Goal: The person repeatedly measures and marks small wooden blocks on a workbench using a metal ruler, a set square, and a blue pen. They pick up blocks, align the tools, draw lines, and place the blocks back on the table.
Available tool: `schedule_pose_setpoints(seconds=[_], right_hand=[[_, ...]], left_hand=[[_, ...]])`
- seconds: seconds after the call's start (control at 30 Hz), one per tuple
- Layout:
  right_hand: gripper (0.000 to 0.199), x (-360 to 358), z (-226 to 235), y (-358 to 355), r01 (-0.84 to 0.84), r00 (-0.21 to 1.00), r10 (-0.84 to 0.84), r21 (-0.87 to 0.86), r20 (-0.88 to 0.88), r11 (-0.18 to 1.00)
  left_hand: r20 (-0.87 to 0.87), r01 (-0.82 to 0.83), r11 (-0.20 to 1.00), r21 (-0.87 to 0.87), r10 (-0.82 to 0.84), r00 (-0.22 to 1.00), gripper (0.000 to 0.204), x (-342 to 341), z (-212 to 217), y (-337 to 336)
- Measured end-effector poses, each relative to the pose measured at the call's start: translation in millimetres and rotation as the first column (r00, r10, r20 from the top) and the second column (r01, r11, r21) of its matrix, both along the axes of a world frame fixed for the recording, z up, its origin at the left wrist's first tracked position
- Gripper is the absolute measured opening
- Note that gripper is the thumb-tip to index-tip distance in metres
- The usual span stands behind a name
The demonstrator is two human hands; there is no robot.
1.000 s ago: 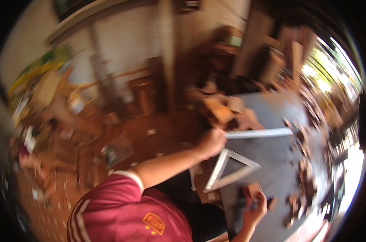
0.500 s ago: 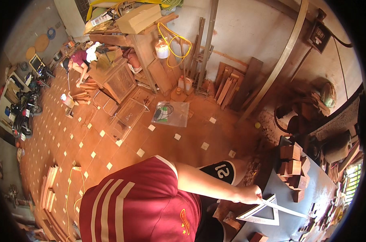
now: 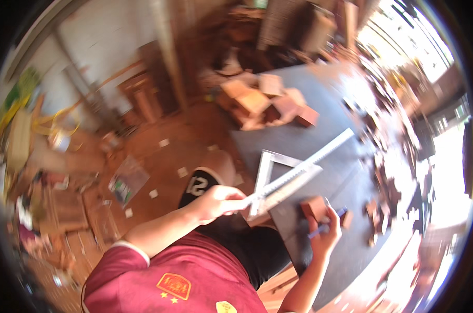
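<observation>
Beyond the metal square [image 3: 288, 175] on the table [image 3: 320, 141], jumbled wood blocks [image 3: 267, 101].

Metal triangular square [image 3: 283, 180] tilted over dark table, small wood block [image 3: 314, 207] beside

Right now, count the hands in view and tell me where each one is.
2. The left hand holds the corner of a metal triangular square at the edge of the dark table. The right hand holds a pen beside a small wooden block on the table.
</observation>
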State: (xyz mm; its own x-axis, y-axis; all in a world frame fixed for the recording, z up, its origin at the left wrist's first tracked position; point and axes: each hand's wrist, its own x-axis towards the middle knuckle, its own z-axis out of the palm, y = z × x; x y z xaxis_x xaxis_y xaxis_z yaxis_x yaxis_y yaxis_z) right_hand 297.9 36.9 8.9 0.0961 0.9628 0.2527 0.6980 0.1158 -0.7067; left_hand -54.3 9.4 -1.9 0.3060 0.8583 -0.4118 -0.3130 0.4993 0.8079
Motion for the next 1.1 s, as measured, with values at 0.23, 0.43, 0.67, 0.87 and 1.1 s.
schedule_pose_setpoints(seconds=[0.23,0.43,0.67,0.87,1.1], right_hand=[[0.054,5.1,-0.1,6.6,-0.174,0.985,0.168,0.143,0.048,0.974],[0.053,-0.6,7.8,1.9,-0.308,0.951,0.3,0.129,0.081,0.943],[0.054,-0.8,9.3,4.5,-0.349,0.935,0.329,0.175,0.134,0.92],[0.056,2.4,6.5,4.7,-0.367,0.928,0.344,0.192,0.145,0.91],[0.053,1.7,6.4,3.7,-0.368,0.927,0.337,0.223,0.164,0.903]], left_hand=[[0.096,-0.04,0.99,-0.138,0.053,0.994,0.016,26.8,-4.8,-8.9],[0.065,-0.003,0.999,-0.035,0.005,0.998,0.017,60.1,12.3,4.4],[-0.033,0.037,0.999,0.033,-0.036,0.999,0.017,79.8,23.5,14.0],[-0.196,0.067,0.995,0.076,-0.051,0.979,0.017,97.0,20.8,14.8],[-0.325,0.291,0.953,0.081,-0.251,0.912,0.022,93.7,30.1,24.5]])
